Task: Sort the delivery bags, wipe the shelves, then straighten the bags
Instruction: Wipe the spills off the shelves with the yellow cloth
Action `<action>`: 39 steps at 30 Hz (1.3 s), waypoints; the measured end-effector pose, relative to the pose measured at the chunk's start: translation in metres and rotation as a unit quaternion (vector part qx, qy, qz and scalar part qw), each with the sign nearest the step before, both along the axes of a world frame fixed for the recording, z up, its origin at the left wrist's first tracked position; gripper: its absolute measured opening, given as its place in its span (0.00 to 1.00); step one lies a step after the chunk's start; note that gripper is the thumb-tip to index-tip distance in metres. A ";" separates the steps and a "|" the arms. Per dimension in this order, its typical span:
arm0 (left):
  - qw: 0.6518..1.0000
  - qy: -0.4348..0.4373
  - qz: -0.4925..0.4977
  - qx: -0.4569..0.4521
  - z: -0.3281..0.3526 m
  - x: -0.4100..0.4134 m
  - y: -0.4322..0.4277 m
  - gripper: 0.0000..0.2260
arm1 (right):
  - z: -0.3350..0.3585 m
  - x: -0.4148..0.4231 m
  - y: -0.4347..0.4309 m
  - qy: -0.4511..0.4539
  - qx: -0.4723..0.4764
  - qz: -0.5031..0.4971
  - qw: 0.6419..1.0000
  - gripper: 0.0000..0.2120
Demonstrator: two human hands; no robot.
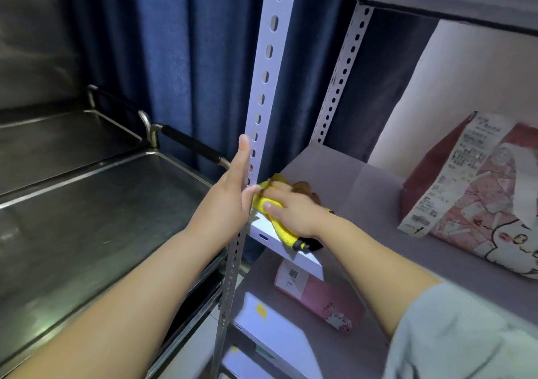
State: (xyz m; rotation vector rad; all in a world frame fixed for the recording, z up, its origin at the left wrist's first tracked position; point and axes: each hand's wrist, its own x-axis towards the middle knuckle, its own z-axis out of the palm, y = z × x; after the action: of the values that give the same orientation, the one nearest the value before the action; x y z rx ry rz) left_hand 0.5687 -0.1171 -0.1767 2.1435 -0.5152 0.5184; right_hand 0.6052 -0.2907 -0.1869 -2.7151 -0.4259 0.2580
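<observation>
A crumpled yellow cloth (275,218) is pressed onto the front left corner of the grey shelf (364,192) by the right hand (291,208), closed over it. The perforated upright (263,87) is braced by the flat, open left hand (230,196). A red-and-pink patterned delivery bag (477,201) with a long white receipt lies on the shelf's right side.

Left hand (230,195): flat, fingers straight and together, pointing up along the left face of the perforated upright post (263,87), thumb hooked round its front. Forearm bare. Right hand (291,206): just right of the post, palm down, fingers curled, closed on a yellow cloth (275,218). Grey sleeve at upper arm.
</observation>
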 end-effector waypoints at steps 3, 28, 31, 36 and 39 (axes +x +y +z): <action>1.000 0.008 0.001 -0.006 0.001 -0.001 0.000 0.37 | 0.005 -0.029 -0.014 -0.030 -0.044 0.053 0.997 0.18; 0.998 0.036 0.042 -0.037 0.002 -0.007 -0.008 0.34 | 0.007 -0.081 -0.068 -0.031 -0.058 0.012 0.998 0.19; 0.998 0.035 0.050 -0.029 0.003 -0.008 -0.008 0.35 | 0.006 -0.076 -0.070 -0.026 -0.061 0.014 0.998 0.19; 0.997 0.026 0.074 -0.025 0.001 -0.008 -0.012 0.36 | -0.002 -0.023 -0.085 -0.048 -0.061 0.011 0.997 0.21; 0.996 0.008 0.086 -0.019 -0.001 -0.008 -0.013 0.36 | -0.006 0.017 -0.106 -0.067 -0.053 -0.098 0.992 0.18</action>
State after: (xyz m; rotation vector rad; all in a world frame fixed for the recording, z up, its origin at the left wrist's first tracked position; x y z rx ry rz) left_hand 0.5610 -0.1302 -0.1776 2.1656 -0.3103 0.6004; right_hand 0.6225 -0.3969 -0.1933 -2.8625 -0.1834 0.0459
